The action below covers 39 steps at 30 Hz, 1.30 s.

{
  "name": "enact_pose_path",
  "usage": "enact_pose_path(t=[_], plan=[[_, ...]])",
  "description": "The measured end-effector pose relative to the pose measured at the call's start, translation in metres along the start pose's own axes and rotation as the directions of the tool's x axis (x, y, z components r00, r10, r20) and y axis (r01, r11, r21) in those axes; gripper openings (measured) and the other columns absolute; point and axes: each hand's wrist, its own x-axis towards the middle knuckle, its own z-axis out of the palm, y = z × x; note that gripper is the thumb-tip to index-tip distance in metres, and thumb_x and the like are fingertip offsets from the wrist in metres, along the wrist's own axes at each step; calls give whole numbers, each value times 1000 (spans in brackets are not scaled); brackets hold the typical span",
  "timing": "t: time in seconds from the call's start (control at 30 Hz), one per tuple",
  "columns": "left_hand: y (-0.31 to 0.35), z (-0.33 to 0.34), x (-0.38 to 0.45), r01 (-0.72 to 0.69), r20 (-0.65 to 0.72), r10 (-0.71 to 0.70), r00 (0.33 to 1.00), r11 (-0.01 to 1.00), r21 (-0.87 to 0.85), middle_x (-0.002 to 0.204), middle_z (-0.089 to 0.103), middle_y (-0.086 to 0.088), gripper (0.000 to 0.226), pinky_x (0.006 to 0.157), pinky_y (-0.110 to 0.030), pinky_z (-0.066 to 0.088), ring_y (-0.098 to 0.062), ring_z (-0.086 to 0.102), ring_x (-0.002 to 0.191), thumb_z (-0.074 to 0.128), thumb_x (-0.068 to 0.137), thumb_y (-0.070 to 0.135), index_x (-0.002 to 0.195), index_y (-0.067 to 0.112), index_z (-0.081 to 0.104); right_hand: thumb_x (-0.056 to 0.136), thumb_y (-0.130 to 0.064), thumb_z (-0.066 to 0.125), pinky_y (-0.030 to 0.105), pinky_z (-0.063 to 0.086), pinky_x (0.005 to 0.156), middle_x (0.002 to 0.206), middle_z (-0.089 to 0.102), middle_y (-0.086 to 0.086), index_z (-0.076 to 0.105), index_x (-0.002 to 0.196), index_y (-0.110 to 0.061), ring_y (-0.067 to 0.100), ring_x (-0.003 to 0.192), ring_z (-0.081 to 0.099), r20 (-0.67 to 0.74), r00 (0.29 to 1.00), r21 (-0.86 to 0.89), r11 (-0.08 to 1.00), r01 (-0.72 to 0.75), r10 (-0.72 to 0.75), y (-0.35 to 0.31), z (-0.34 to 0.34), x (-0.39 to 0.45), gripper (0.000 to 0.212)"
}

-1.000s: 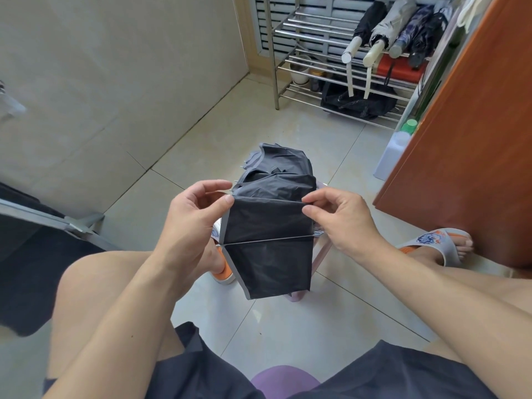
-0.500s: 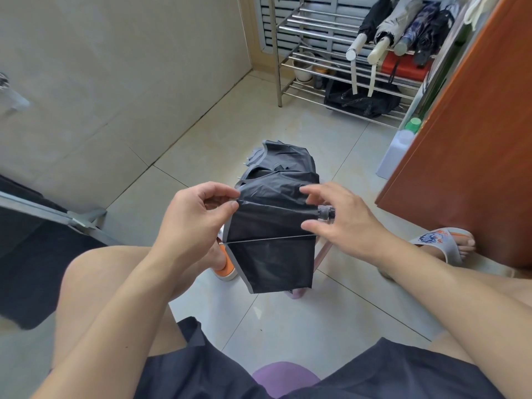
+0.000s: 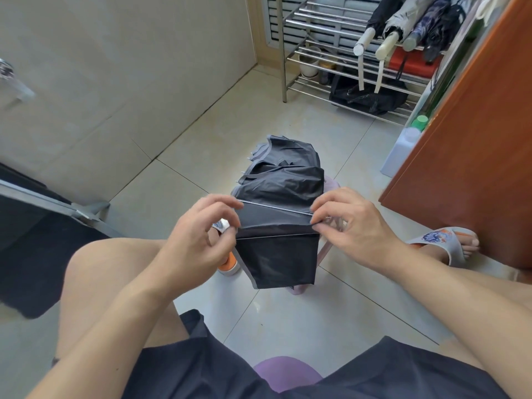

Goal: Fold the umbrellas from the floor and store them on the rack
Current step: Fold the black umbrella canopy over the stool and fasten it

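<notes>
A seated person holds a black umbrella (image 3: 277, 226) in front of the knees, above the tiled floor (image 3: 331, 321); the collapsed canopy runs crosswise between the two hands, its ribs lying left to right, with one panel hanging down towards the floor and the bunched folds rising away from the camera towards the rack (image 3: 339, 67); which end carries the handle cannot be told. The left hand (image 3: 198, 240) pinches the left edge of the fabric, thumb and fingers curled onto a rib end; the right hand (image 3: 357, 226) pinches the right edge at the same height, its grip closed on fabric and rib together. A pale pink stool (image 3: 325, 251) stands on the floor just behind the umbrella and is mostly hidden by it; a purple seat (image 3: 285, 372) shows between the thighs at the bottom edge. The metal rack stands against the far wall, well apart from the hands; four folded umbrellas (image 3: 403, 27) lie side by side on an upper shelf, handles pointing towards the room, two with straps hanging down; a red box (image 3: 414, 63) sits on the shelf below them and a black bag (image 3: 365, 95) on the lowest shelf. A white bottle with a green cap (image 3: 403, 145) stands on the floor beside an orange-brown door (image 3: 466, 145); the right foot wears a grey slipper (image 3: 440, 240).
</notes>
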Motion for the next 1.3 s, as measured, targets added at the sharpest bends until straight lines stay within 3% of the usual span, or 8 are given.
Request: enact_pose_path(t=[0.1,0.2,0.27,0.37,0.53,0.73,1.1,1.3], plan=[[-13,3,-12,75,320,-64,945,997,-23,108,69,13,16,91,-31,50,-15,63,107,53,83,21,85,32,63,82,-11,73,24,50,92,100,74,-13,75,83,-20,2,98,65,377,925,61,996,-67,39,-6,-4,-11,9],[-28,12,-17,185,713,-324,622,945,268,105,67,21,15,96,-34,51,0,61,105,59,91,35,101,46,61,87,-34,66,34,53,84,91,72,-15,73,96,-29,5,87,64,804,549,-225,971,-75,229,-1,5,-24,13],[-32,15,-13,220,768,-434,471,901,374,109,66,26,20,97,-30,51,1,62,104,61,95,39,113,47,59,86,-41,60,37,54,82,89,71,-13,70,96,-34,9,85,64,745,585,-311,943,-122,321,8,10,-17,16],[-30,14,6,299,615,-449,649,893,336,104,69,22,17,89,-27,52,-4,64,99,60,96,41,111,42,65,88,-35,56,34,51,78,84,69,-9,64,83,-34,19,85,63,258,804,-272,838,-472,536,25,4,19,10],[-35,21,59,489,174,-518,838,853,182,94,71,8,13,73,-27,45,-15,65,94,56,99,24,99,27,69,94,-28,61,36,54,82,101,70,0,64,105,-26,21,92,66,108,619,90,613,-785,778,43,6,47,11],[-47,46,89,504,100,-512,853,858,97,130,67,6,32,99,-26,43,-16,60,119,54,101,28,131,22,64,91,-24,67,34,51,88,99,71,-8,65,110,-31,17,97,67,67,654,116,645,-755,754,44,22,51,21],[-26,52,57,478,312,-456,834,878,4,110,51,33,18,71,-1,35,18,50,98,61,98,43,105,35,75,89,-38,75,39,55,87,95,76,1,74,97,-25,13,77,66,86,634,414,551,-724,769,28,16,48,16],[-15,51,50,690,416,-551,724,567,-449,99,77,7,14,67,-18,51,-9,72,91,69,97,28,99,17,77,76,-52,76,52,53,95,84,76,-8,70,99,-30,17,85,70,114,618,273,574,-772,778,25,17,44,32]])
